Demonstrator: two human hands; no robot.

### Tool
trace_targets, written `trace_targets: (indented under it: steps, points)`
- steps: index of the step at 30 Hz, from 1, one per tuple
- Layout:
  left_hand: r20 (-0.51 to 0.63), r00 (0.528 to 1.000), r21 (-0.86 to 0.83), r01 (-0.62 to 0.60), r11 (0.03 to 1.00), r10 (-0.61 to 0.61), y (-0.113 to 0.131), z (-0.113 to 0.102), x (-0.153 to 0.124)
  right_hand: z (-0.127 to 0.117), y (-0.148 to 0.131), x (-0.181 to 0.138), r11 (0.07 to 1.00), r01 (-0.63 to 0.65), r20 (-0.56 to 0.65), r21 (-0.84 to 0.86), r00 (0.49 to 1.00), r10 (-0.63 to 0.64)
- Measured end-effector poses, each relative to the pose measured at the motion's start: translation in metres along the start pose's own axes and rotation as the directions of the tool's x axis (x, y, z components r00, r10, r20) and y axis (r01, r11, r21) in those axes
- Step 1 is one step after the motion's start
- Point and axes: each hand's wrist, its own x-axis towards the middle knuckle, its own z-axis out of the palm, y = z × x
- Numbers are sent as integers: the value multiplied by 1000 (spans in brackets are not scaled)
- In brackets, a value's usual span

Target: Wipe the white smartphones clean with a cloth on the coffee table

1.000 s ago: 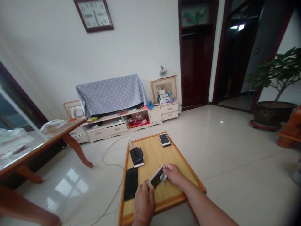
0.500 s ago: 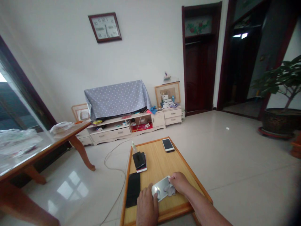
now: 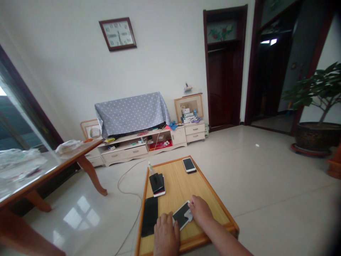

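Observation:
A white-framed smartphone [image 3: 180, 216] with a dark screen is at the near end of the small wooden table. My left hand [image 3: 167, 233] grips its left end, the thumb along the near edge and the fingers over the far side. Pinched in my right hand [image 3: 200, 212] is a small pale grey cloth [image 3: 188, 214], which lies against the right part of the screen. Part of the phone's right end is hidden by the cloth and fingers. Left of my left hand lies a flat black sheet or cloth [image 3: 150, 216].
A raised wooden rim edges the small table [image 3: 176, 185]. On it are stacked phones [image 3: 157, 184], a small clear bottle [image 3: 150, 168] and a white phone [image 3: 189, 164] on a dark one. A cable [image 3: 137, 195] trails over the floor; a larger table [image 3: 57, 163] stands left.
The phone has tilted, so its screen, bright with reflection before, now looks dark. My right hand and the cloth have shifted slightly left; the cloth looks more bunched. My left hand keeps its grip.

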Motion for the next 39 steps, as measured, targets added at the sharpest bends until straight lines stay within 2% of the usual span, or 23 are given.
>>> trace_targets:
  steps: [6,8,19,26,29,33,36,39]
  points:
    - [49,998,-91,-38,995,43,-2,-4,-2,-12,1,-8,995,93,84,42,992,-96]
    - [64,998,-104,-16,994,23,-1,-6,-2,-15,3,-11,992,108,97,63,989,-114]
    - [71,995,-146,-64,987,75,0,-10,-1,-11,6,0,985,15,-19,174,1000,-12]
    - [68,996,-115,-53,992,61,1,-7,0,-11,6,-7,997,37,-63,67,997,-33]
    - [58,996,-121,-59,991,66,1,-7,0,-11,-3,-18,996,90,-40,14,995,-89]
    - [66,996,-128,-54,990,63,0,-6,-1,-7,-23,-47,980,199,61,-11,978,-198]
    - [74,996,-141,-45,989,56,0,-6,-2,-8,-34,-67,940,338,159,-40,931,-328]
    - [79,996,-148,-37,988,49,1,-7,-2,-17,-36,-72,899,417,172,-132,903,-394]
